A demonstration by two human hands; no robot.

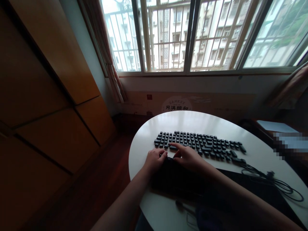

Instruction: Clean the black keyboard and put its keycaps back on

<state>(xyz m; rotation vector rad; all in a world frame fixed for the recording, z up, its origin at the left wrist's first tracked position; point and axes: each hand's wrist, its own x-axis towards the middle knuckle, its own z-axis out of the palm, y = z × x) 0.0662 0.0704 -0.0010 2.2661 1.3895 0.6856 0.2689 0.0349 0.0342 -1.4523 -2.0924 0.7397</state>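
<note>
A black keyboard (178,179) lies on the white round table, its far edge under my hands; its details are lost in shadow. My left hand (155,159) is curled round the far left corner of it, fingers bent and closed. At the same edge, my right hand (189,157) has its index finger stretched forward, with the thumb lower and apart from it. Small dark keycaps (169,158) show on the keyboard between the hands. Just beyond, many loose black keycaps (192,139) stand in rows, and the right index fingertip is close to the nearest row.
A coiled black cable (276,183) lies on the right of the white table (141,138). A dark mat (255,186) extends under my right arm. Near the front edge is a dark-headed tool (179,204), partly hidden. Wooden cabinets (60,144) stand left, barred windows ahead.
</note>
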